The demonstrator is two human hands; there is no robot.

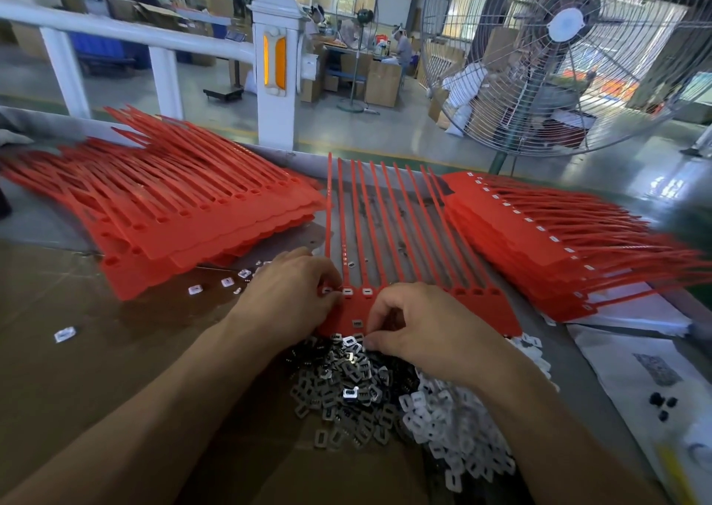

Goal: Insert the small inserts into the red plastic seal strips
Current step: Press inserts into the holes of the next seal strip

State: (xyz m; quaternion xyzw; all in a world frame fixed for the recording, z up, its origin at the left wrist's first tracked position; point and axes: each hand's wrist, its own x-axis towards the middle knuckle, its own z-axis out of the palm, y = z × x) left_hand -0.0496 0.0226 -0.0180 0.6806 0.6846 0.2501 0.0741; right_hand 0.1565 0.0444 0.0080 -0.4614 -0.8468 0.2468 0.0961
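1. The red seal strip sheet [424, 304] lies in the lower middle of the frame on the table [77, 350], its tails fanned toward the upper middle. Its three left sockets hold inserts; those to the right look unfilled.
2. The left hand [285, 296] curls its fingers at the sheet's left sockets, seemingly pinching or pressing an insert there.
3. The right hand [420, 331] curls over the sheet's near edge, fingertips at the pile of inserts [362, 392]; whether it grips one I cannot tell.
4. Best practice, likely: square each insert over its socket, press flat, work rightward.
5. Unfilled stack [192, 215] left; finished stack [539, 234] right.
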